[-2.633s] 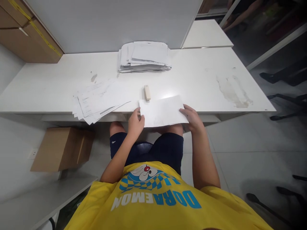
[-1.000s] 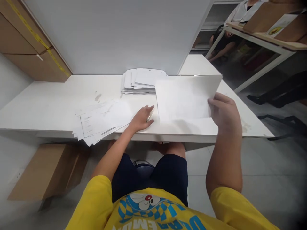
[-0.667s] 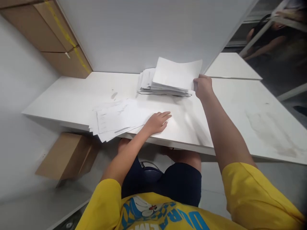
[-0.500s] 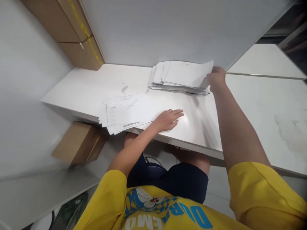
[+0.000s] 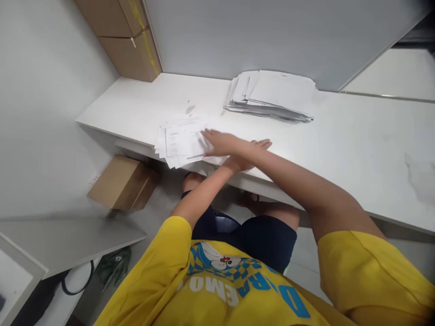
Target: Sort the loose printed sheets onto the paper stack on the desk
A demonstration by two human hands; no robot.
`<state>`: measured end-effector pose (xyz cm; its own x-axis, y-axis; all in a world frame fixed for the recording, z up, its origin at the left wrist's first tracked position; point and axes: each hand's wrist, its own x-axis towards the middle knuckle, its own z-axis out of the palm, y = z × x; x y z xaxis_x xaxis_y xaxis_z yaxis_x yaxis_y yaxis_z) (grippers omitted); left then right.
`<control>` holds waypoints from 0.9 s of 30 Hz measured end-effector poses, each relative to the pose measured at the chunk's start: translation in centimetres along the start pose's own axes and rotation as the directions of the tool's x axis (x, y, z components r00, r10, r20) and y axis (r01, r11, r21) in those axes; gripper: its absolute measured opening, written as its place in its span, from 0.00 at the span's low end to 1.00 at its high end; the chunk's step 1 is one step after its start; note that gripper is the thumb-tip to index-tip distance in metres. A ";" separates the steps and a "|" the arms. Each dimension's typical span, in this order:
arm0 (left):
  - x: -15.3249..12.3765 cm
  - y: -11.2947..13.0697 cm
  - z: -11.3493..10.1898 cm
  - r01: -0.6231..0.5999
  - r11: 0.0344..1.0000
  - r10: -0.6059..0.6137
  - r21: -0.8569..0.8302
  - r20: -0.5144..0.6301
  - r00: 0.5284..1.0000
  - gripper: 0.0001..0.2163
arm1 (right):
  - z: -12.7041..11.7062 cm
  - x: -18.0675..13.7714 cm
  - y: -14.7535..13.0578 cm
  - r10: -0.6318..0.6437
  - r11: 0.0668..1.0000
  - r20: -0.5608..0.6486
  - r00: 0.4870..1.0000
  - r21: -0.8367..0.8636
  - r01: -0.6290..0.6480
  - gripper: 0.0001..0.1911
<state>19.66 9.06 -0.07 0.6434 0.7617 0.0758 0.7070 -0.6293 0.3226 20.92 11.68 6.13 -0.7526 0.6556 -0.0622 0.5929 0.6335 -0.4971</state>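
Note:
My right hand (image 5: pixel 220 143) reaches across to the left over my other arm, its fingers spread on the right part of a fanned set of printed paper sheets (image 5: pixel 178 144). Those sheets overhang the front edge of the white table (image 5: pixel 136 106). Beneath my right forearm, my left hand (image 5: pixel 249 159) lies flat on the table beside the sheets, fingers stretched to the right. Part of it is hidden by that forearm. Behind both hands, a thick stack of papers (image 5: pixel 282 93) rests against the grey partition, with neither hand on it.
Cardboard boxes (image 5: pixel 131 56) with yellow tape stand at the table's back left. Another cardboard box (image 5: pixel 115 181) is low on the left, below the tabletop. The grey partition (image 5: pixel 244 36) bounds the table at the back.
My right hand has left the right end of the paper stack and swung left, crossing over my left arm to the fanned sheets. My left hand stays on the table. The view has shifted slightly.

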 end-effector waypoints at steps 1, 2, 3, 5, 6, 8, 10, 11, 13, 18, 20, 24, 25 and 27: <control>-0.3 0.0 0.1 -0.007 1.000 0.007 0.000 -0.002 1.000 0.26 | 1.4 -0.1 -0.2 0.024 1.000 0.012 1.000 -0.012 -0.023 0.45; -0.4 -0.1 0.3 -0.009 1.000 0.009 0.002 -0.004 1.000 0.27 | 2.6 -0.3 -0.1 0.063 0.998 -0.027 0.998 -0.008 -0.063 0.42; -0.4 -0.2 0.5 0.000 1.000 0.000 0.011 -0.007 1.000 0.28 | 3.7 -0.7 0.3 0.103 0.995 -0.083 0.991 0.003 -0.103 0.38; -0.2 -0.5 0.8 0.012 0.999 -0.012 0.044 -0.011 1.000 0.28 | 5.0 -1.5 1.2 0.176 0.984 -0.209 0.962 0.034 -0.173 0.31; 0.0 -0.6 0.9 0.009 0.998 -0.008 0.061 -0.008 1.000 0.28 | 5.3 -1.8 1.5 0.205 0.979 -0.261 0.943 0.048 -0.200 0.28; 0.4 -0.7 1.0 0.002 0.997 -0.003 0.080 0.004 1.000 0.28 | 5.5 -2.2 2.0 0.237 0.971 -0.335 0.912 0.065 -0.228 0.24; 0.6 -0.8 1.1 -0.010 0.996 0.011 0.091 -0.005 1.000 0.28 | 5.0 -2.3 2.0 0.214 0.976 -0.379 0.901 0.056 -0.208 0.21; 0.7 -0.7 1.2 -0.014 0.995 0.016 0.100 -0.018 1.000 0.27 | 4.7 -2.3 1.9 0.175 0.984 -0.365 0.914 0.025 -0.179 0.20; 0.9 -0.5 1.2 -0.020 0.992 0.027 0.122 -0.057 0.998 0.26 | 4.1 -2.0 1.3 0.084 0.991 -0.281 0.956 -0.081 -0.111 0.22; 0.6 0.2 0.3 -0.036 0.988 0.052 0.148 -0.108 0.993 0.24 | 4.2 -0.5 -1.4 -0.040 0.929 -0.108 0.993 -0.370 -0.003 0.28; 0.4 0.3 -0.2 -0.040 0.987 0.056 0.154 -0.104 0.993 0.23 | 4.6 0.1 -2.1 -0.055 0.912 -0.093 0.994 -0.409 0.012 0.27; 0.4 0.4 -0.4 -0.034 0.988 0.048 0.150 -0.090 0.995 0.23 | 4.7 0.4 -2.0 -0.061 0.935 -0.111 0.992 -0.355 0.018 0.23; 0.5 0.4 -0.2 -0.033 0.988 0.048 0.149 -0.095 0.994 0.23 | 4.6 0.3 -1.8 -0.061 0.946 -0.120 0.991 -0.323 0.019 0.22; 0.6 0.4 0.2 -0.030 0.988 0.048 0.150 -0.111 0.993 0.23 | 4.3 0.0 -1.5 -0.061 0.966 -0.121 0.991 -0.258 0.028 0.19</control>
<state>20.38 9.30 -0.05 0.6396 0.7434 0.1957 0.7231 -0.6682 0.1751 18.80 8.98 3.15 -0.7474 0.6603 0.0736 0.6251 0.7364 -0.2587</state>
